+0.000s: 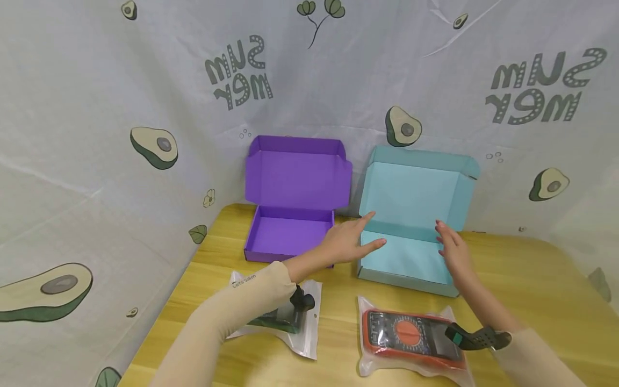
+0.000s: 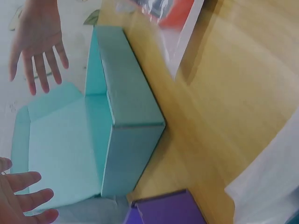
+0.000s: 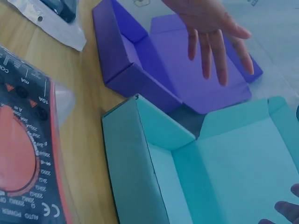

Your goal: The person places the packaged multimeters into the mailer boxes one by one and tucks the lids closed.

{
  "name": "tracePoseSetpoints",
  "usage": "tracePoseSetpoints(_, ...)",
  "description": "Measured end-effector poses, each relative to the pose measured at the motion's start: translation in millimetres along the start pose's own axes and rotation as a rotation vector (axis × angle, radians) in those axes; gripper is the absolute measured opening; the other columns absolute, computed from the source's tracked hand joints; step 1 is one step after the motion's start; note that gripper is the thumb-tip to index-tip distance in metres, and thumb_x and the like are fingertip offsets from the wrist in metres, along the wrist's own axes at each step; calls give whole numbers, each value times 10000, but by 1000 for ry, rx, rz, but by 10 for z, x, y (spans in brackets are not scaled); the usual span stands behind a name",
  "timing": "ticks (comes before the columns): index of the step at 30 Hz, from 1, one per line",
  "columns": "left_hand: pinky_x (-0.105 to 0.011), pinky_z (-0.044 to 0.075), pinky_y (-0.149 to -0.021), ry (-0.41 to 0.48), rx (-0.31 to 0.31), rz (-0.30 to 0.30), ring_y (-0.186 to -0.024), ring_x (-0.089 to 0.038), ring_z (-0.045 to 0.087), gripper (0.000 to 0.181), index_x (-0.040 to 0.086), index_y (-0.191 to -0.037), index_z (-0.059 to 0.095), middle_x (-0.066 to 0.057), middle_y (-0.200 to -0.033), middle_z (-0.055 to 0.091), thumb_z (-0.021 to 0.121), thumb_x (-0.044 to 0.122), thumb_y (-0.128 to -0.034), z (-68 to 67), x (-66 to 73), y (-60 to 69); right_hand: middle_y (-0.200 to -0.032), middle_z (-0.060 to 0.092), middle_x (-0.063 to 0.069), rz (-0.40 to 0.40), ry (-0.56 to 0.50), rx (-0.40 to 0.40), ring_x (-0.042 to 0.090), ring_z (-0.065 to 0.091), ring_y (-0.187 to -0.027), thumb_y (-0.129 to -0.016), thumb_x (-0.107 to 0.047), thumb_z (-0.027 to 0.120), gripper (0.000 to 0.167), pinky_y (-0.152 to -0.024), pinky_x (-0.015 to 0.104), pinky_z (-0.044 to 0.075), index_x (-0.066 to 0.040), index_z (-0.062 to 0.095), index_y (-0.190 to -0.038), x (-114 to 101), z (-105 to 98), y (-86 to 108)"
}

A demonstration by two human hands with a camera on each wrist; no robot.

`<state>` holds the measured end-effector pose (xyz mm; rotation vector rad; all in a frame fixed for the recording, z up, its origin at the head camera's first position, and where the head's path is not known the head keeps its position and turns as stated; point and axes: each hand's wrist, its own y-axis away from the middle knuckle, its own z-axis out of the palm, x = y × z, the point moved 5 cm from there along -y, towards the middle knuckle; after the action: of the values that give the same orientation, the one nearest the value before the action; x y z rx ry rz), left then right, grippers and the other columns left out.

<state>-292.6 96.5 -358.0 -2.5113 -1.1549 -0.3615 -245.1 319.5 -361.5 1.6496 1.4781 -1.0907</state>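
A light blue cardboard box (image 1: 408,274) stands with its lid raised against the curtain. My left hand (image 1: 348,240) hovers over its left side, fingers stretched out and holding nothing. Above the box's right side is my right hand (image 1: 454,252), also extended and without a thing in it. In the left wrist view both hands show apart from the box, the right hand (image 2: 39,39) palm-side on. A purple cardboard box (image 1: 290,232), lid up as well, stands to the left. Nearer the front lies a red and black multimeter (image 1: 411,336) in a clear plastic bag.
A zip bag (image 1: 309,328) with a dark item inside lies at the front left, partly hidden by my left sleeve. All of it rests on a wood-grain table (image 1: 338,365). A white curtain (image 1: 314,107) with avocado prints hangs close behind the boxes.
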Motion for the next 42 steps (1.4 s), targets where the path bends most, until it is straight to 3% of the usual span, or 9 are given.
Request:
tracePoseSetpoints(4,-242,479,-591,-11,-20,36,-1004,-145,596,752,229,-1486,189,2,-1136,628,359,650,-887,55,119,63,-1481,204,257,-7,28,23,466,241,-1305,-988,-483,209,662,-1011,607,256,-23,181,-1464,29,-45,54)
tracePoseSetpoints(8,-239,493,-661,-43,-43,72,-1165,-138,533,740,224,-1480,220,42,-1384,472,352,649,-889,142,201,106,-1470,226,265,-17,55,35,469,263,-1287,-995,-463,203,643,-996,609,274,-18,202,-1458,56,-59,86)
tracePoseSetpoints(12,-169,437,-550,-75,-73,112,-1184,-112,518,700,255,-1460,279,70,-1401,446,360,649,-887,228,263,158,-1453,255,281,-14,117,44,461,300,-1256,-998,-452,204,637,-977,606,300,3,246,-1442,126,-85,119)
tracePoseSetpoints(19,-142,399,-529,-120,-120,129,-1169,-94,526,650,331,-1418,353,110,-1375,470,342,682,-871,326,336,264,-1390,372,281,70,210,133,438,391,-1206,-962,-491,343,666,-905,518,402,18,365,-1391,370,-207,133)
tracePoseSetpoints(23,-135,372,-475,-129,-149,148,-1161,-86,530,617,339,-1403,376,119,-1378,464,351,664,-880,367,385,311,-1212,568,147,48,259,205,57,523,-932,-946,-452,431,596,-717,215,432,21,489,-1305,505,-307,127)
tracePoseSetpoints(26,-141,410,-505,-143,-179,160,-1180,-82,514,619,335,-1401,382,123,-1387,451,359,664,-877,416,410,333,-1009,604,-24,61,285,260,-126,397,-752,-926,-431,491,545,-583,185,427,15,552,-1231,649,-376,113)
tracePoseSetpoints(35,-199,491,-762,-180,-268,259,-1202,-47,481,598,326,-1392,395,143,-1368,465,454,614,-871,667,526,427,-1226,523,255,164,356,287,162,507,-906,-942,-323,459,497,-632,206,372,48,503,-1270,905,-488,112)
tracePoseSetpoints(38,-187,489,-753,-177,-293,280,-1211,-34,467,600,328,-1398,385,148,-1366,466,481,593,-868,739,574,468,-1262,493,285,187,348,253,353,503,-1052,-952,-324,427,520,-649,238,371,68,465,-1291,936,-485,114)
tracePoseSetpoints(42,-138,443,-602,-188,-314,282,-1180,-22,487,620,352,-1409,357,161,-1360,468,475,613,-859,816,602,510,-1294,454,308,216,321,219,433,430,-1164,-965,-312,386,528,-710,316,400,81,425,-1316,977,-472,116)
